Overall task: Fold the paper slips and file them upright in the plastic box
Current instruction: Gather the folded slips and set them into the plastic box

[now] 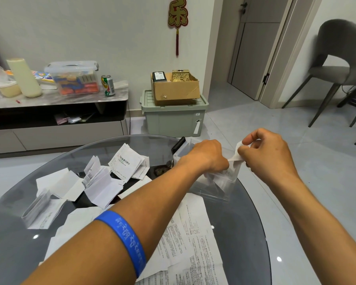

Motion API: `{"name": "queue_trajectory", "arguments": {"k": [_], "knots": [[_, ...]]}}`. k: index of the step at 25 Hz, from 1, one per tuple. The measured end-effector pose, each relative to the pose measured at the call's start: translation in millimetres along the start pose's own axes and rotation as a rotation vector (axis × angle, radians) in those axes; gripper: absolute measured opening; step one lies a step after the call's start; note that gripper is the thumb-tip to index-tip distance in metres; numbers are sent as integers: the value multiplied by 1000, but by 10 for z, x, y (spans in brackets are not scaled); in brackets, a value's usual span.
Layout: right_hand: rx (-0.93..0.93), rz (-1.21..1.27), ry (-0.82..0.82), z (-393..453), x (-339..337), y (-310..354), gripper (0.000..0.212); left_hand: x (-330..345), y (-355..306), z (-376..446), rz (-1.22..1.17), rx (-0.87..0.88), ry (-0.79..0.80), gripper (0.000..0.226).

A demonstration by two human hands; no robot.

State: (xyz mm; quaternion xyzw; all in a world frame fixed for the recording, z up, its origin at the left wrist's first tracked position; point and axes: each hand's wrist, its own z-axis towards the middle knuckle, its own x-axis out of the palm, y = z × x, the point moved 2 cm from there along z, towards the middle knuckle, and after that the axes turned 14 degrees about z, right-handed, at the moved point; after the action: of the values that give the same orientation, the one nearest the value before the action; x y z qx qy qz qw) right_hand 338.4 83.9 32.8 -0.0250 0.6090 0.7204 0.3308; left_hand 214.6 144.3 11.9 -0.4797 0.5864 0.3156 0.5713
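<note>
Nearest the lens, the left forearm with its blue wristband (123, 241) crosses over large unfolded printed sheets (193, 233) lying flat at the near edge of the round glass table (253, 233). Further out, both hands meet over the clear plastic box (218, 182) on the far right of the table. The right hand (269, 153) pinches a small white paper slip (237, 152) between thumb and curled fingers. The left hand (209, 156) is curled at the slip's other end, though its fingertips are turned away, so I cannot tell how it holds. This slip hangs just above the box's open top, not yet inside. Pale paper shows through the box wall, so some slips seem already filed. Much looks left to do: a loose heap of half-folded leaflets (99, 179) sits on the left of the table, and the big sheets are still flat.
</note>
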Motion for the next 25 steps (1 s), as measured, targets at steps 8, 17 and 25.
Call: {"name": "queue_trajectory", "arguments": {"k": [8,17,25], "knots": [[-99,-84,77,-6,22,126,12,-75,131,-73,51,-22,-32,29],[89,-334,447,18,232,123,5,-79,117,-98,32,-12,-22,31],[63,-363,416,0,220,108,17,-61,206,-48,-118,4,31,6]]}}
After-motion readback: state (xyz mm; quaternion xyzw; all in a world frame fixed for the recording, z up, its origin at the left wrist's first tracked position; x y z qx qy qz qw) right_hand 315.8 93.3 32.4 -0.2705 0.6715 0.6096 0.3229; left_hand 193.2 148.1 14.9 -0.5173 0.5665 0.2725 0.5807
